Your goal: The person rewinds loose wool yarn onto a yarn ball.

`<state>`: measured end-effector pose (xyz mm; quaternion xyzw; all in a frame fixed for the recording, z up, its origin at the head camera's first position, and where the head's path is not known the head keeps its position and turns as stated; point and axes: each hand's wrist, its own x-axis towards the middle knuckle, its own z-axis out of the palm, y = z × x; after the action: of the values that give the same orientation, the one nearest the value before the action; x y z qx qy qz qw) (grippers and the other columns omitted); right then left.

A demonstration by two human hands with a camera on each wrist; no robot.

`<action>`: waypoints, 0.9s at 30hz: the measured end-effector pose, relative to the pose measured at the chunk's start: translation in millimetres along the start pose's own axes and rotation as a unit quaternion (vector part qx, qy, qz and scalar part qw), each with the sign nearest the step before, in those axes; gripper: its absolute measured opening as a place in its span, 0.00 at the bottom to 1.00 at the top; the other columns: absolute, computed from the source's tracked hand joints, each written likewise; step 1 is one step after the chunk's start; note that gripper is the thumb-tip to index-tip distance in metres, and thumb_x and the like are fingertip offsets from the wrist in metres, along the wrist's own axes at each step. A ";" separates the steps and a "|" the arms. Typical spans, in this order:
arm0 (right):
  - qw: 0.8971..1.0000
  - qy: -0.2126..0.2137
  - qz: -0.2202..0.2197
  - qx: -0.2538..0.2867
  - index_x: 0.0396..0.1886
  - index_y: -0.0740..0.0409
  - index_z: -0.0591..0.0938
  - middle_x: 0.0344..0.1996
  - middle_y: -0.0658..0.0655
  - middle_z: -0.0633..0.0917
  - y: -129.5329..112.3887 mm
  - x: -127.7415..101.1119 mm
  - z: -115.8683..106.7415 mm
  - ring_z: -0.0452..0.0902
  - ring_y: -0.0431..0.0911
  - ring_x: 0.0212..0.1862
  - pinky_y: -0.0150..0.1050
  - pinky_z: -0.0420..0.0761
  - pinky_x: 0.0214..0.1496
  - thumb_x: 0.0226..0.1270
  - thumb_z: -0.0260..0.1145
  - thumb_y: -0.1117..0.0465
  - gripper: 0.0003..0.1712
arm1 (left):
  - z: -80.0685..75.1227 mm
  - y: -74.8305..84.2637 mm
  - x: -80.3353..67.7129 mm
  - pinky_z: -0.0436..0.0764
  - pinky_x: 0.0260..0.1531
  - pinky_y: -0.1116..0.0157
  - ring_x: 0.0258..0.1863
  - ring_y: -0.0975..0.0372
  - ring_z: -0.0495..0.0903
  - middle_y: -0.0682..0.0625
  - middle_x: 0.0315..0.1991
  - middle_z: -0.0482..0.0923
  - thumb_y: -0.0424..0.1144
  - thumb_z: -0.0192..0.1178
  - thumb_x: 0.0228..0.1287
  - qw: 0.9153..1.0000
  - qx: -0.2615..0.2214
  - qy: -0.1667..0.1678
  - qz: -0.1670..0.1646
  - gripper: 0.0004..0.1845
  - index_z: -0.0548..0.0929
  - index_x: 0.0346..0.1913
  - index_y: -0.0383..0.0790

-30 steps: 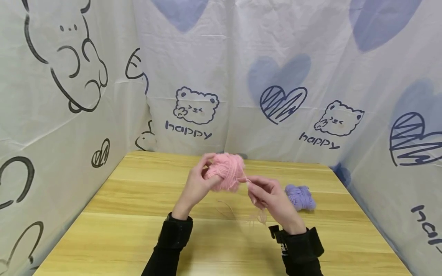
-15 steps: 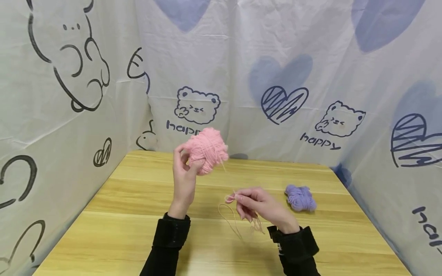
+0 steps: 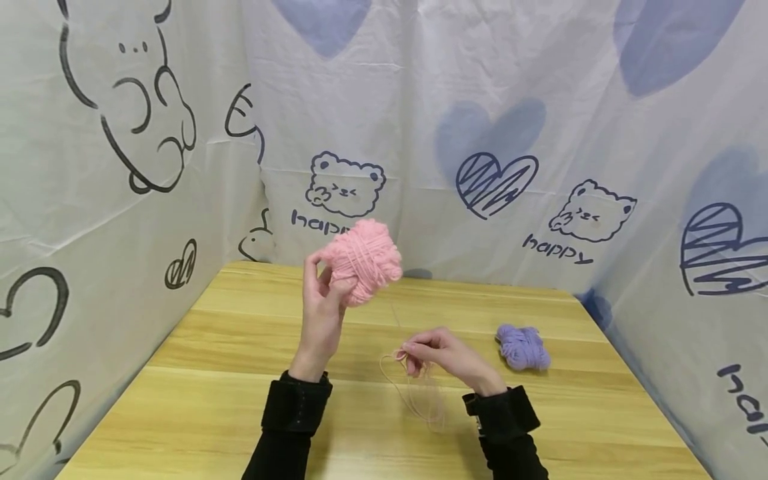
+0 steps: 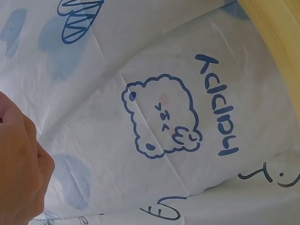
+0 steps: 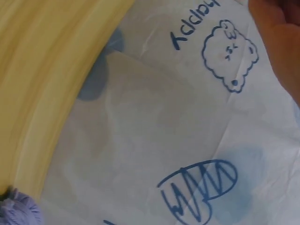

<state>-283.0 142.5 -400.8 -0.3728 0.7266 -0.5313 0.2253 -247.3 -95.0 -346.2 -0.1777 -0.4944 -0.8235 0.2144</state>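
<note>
Holding the pink yarn ball (image 3: 363, 261) up above the far-left part of the worktop (image 3: 240, 347), the left hand (image 3: 321, 313) has its thumb and fingers curled round the ball's lower left side, so that grip is clamped on the yarn. The right hand (image 3: 441, 353) sits lower and nearer, just over the middle of the worktop, its fingertips pinched together on the loose pink strand (image 3: 399, 353). A thin line of that strand runs up from the pinch toward the ball, and a slack loop trails down onto the wood to the near side of the right hand.

To do this step well, I judge the strand should be kept lightly taut between the two hands, so that it comes off or goes onto the ball cleanly without snagging. The left hand's hold looks best kept gentle, as a soft ball will deform if squeezed. The trailing loop could tangle, so it ought to stay spread out on the wood, away from the black sleeves (image 3: 297, 407).

A purple yarn bundle (image 3: 523, 347) lies on the worktop to the right, apart from both hands. The wrist views show only the printed cloth backdrop (image 4: 164, 117) and edges of the hands.
</note>
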 end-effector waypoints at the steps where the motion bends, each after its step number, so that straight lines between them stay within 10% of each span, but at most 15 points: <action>1: 1.000 0.008 0.011 -0.006 0.47 0.67 0.83 0.30 0.61 0.85 3.5 -0.4 -2.3 0.82 0.45 0.34 0.40 0.83 0.40 0.73 0.56 0.56 0.18 | -0.3 1.0 -0.1 0.82 0.43 0.70 0.46 0.63 0.79 0.48 0.58 0.71 0.24 0.50 0.59 1.000 -0.002 0.000 0.001 0.27 0.63 0.57 0.54; 8: 0.986 0.041 0.079 -0.143 0.62 0.61 0.76 0.62 0.61 0.78 3.2 -10.9 -8.7 0.68 0.60 0.67 0.61 0.63 0.70 0.68 0.62 0.58 0.24 | -1.7 4.5 0.1 0.82 0.42 0.69 0.46 0.63 0.78 0.48 0.58 0.71 0.25 0.51 0.59 1.000 -0.002 -0.004 0.003 0.27 0.64 0.57 0.54; 13: 0.997 0.065 -0.019 -0.024 0.73 0.53 0.63 0.72 0.53 0.66 -32.0 -4.5 14.8 0.53 0.51 0.76 0.64 0.51 0.74 0.74 0.54 0.58 0.29 | 3.7 -2.1 -2.0 0.83 0.48 0.65 0.51 0.59 0.77 0.48 0.59 0.69 0.26 0.55 0.58 0.998 0.058 -0.033 0.006 0.29 0.62 0.61 0.48; 17: 0.983 0.073 -0.149 0.075 0.65 0.57 0.70 0.55 0.52 0.82 -14.4 6.6 23.9 0.73 0.44 0.63 0.51 0.66 0.71 0.78 0.47 0.54 0.22 | 6.0 -6.7 -2.5 0.84 0.48 0.64 0.50 0.58 0.77 0.46 0.58 0.69 0.25 0.55 0.57 0.994 0.093 -0.047 0.015 0.31 0.59 0.63 0.42; 20: 0.968 0.067 -0.207 0.123 0.50 0.65 0.74 0.31 0.51 0.80 -10.9 7.6 27.5 0.77 0.43 0.38 0.38 0.77 0.49 0.79 0.44 0.56 0.18 | 6.6 -7.9 -2.6 0.84 0.46 0.65 0.48 0.58 0.78 0.46 0.57 0.69 0.25 0.54 0.57 0.994 0.099 -0.045 0.019 0.31 0.59 0.63 0.40; 27: 0.982 0.067 -0.131 0.121 0.40 0.66 0.76 0.18 0.53 0.67 -24.1 4.7 30.3 0.58 0.46 0.21 0.42 0.62 0.23 0.78 0.47 0.60 0.15 | 8.9 -8.1 -3.8 0.84 0.46 0.63 0.47 0.58 0.80 0.45 0.56 0.70 0.24 0.55 0.57 0.995 0.080 -0.067 0.008 0.30 0.60 0.62 0.43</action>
<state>-256.8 116.7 -387.9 -0.3982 0.6156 -0.6638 0.1479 -247.7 -83.0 -350.1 -0.2187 -0.5703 -0.7659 0.2008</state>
